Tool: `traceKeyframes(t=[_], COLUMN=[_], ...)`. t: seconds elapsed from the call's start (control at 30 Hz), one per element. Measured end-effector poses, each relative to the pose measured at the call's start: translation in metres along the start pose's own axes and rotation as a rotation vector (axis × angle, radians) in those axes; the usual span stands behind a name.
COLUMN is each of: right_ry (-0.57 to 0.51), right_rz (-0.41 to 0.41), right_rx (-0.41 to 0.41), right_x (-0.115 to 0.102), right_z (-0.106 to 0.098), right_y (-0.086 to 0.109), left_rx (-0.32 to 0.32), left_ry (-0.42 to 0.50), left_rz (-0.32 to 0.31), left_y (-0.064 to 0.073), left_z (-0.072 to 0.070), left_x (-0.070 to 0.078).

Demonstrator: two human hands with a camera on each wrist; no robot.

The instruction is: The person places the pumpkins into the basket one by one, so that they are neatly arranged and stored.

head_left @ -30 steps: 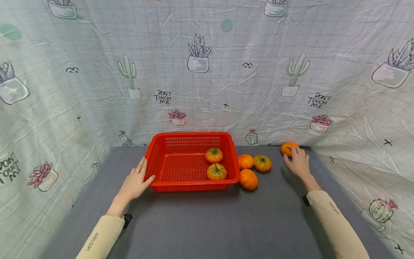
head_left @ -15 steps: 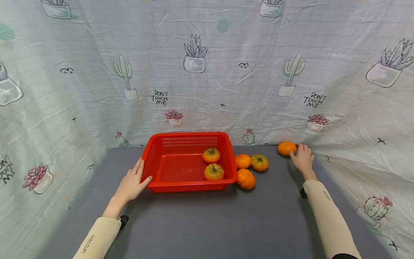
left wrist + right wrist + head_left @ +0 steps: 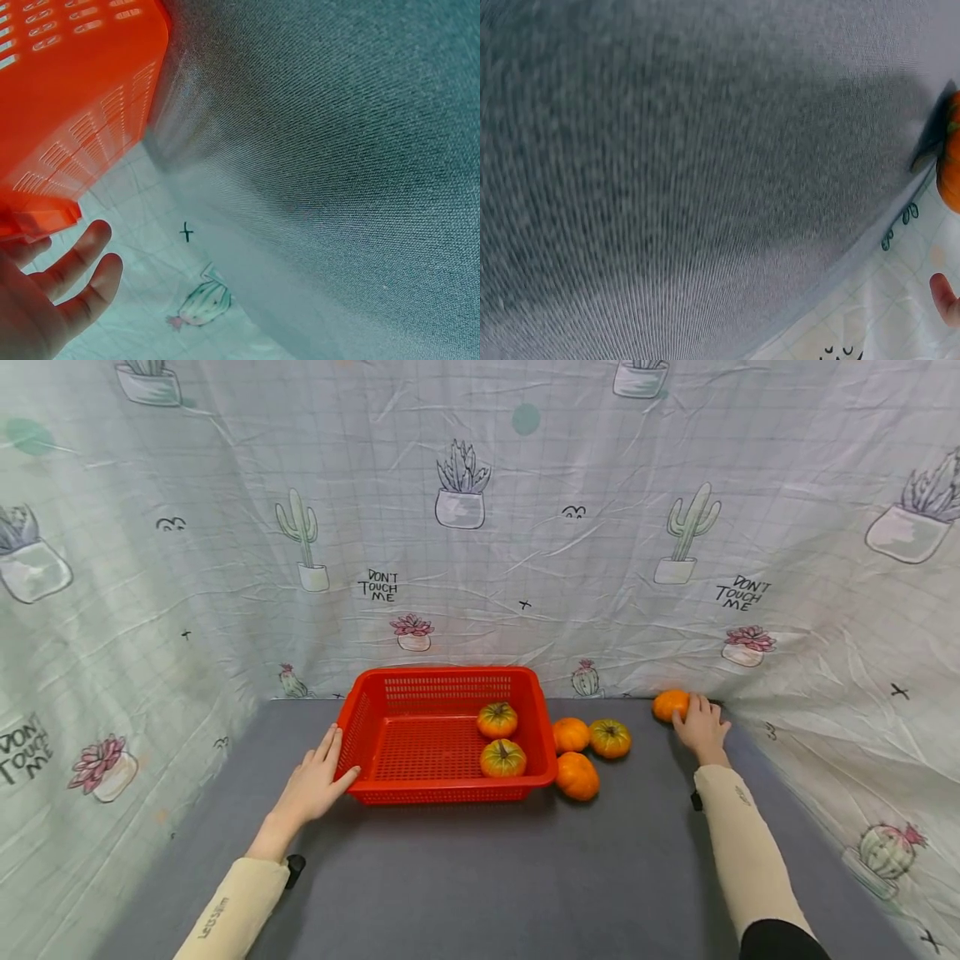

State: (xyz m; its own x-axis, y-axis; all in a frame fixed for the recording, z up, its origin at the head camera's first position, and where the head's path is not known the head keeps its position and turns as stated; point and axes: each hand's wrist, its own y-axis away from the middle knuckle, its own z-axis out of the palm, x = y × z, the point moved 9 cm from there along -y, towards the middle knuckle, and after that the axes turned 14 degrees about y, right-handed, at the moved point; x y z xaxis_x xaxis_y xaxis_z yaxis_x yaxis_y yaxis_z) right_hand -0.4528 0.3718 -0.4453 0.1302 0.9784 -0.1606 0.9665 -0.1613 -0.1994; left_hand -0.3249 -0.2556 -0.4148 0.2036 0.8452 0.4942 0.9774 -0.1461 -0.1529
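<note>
A red plastic basket stands on the grey table with two small green-and-orange pumpkins inside, at its right end. At its left side is my left hand, its fingers extended along the rim and the thumb at the near corner. In the left wrist view, fingers show beside the basket's wall. Far right, my right hand is at the right side of an orange pumpkin, thumb near its front. The right wrist view catches this pumpkin's stem side at the edge, with one fingertip apart from it.
Just right of the basket lie an orange pumpkin, another orange one and a green-topped one, close together. A cactus-print cloth hangs behind and at both sides of the table.
My right hand has shifted from over the far-right pumpkin to its right side. That pumpkin stays in about the same place. My left hand has kept its place at the basket.
</note>
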Motion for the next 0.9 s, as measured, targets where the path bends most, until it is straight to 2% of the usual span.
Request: traceKeyframes(t=[0.23,0.37,0.63,0.9], right_ry=[0.049,0.089,0.069,0.06], right_rz=[-0.012,-0.017,0.0,0.009], right_rx=[-0.107,-0.129,-0.099,-0.028], right_x=[-0.006,-0.007,-0.009,-0.007], right_z=[0.016,0.018,0.016,0.012], right_y=[-0.002,-0.002,-0.001,-0.002], left_rx=[0.002,0.001,-0.001,-0.003], left_ry=[0.003,0.006,0.01,0.016], left_rz=[-0.009,-0.013,-0.021,-0.025], left_y=[0.0,-0.001,-0.001,-0.001], left_z=[0.001,0.001,0.002,0.001], left_x=[-0.002,-0.002,-0.001,-0.001])
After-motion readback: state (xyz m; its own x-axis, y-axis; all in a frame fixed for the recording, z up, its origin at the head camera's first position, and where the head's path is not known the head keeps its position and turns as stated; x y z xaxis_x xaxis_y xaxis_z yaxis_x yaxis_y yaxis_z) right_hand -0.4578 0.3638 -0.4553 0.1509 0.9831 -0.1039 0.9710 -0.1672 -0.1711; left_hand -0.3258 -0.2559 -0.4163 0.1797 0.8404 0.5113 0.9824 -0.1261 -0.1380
